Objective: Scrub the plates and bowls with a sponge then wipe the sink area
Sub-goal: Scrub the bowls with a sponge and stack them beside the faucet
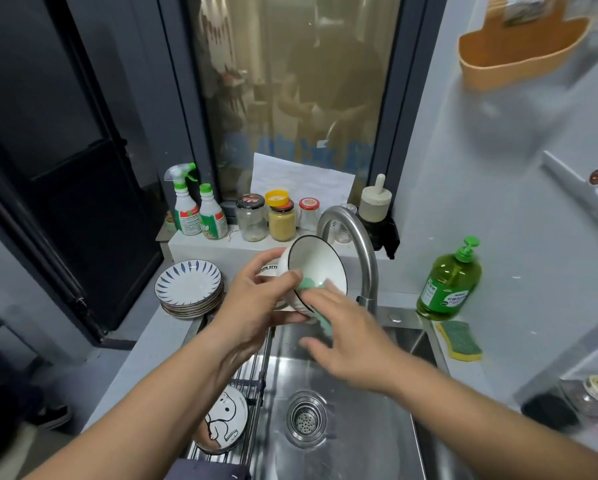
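Note:
My left hand point(256, 306) grips a white bowl point(320, 263) with a dark rim, tilted on its side above the steel sink point(342, 410); the thumb lies over the rim. My right hand point(346, 336) holds a green sponge point(308, 284) pressed against the bowl's lower rim and inside. A stack of blue-patterned plates point(188, 289) sits on the counter to the left. A plate with a cartoon animal point(223, 422) leans in the wire rack point(256, 372) at the sink's left side.
The curved tap point(359, 244) rises just behind the bowl. A green soap bottle point(450, 282) and a yellow-green scouring pad point(460, 341) sit at the right rim. Spray bottles point(190, 206) and jars point(280, 216) line the window ledge. The drain point(306, 419) lies below.

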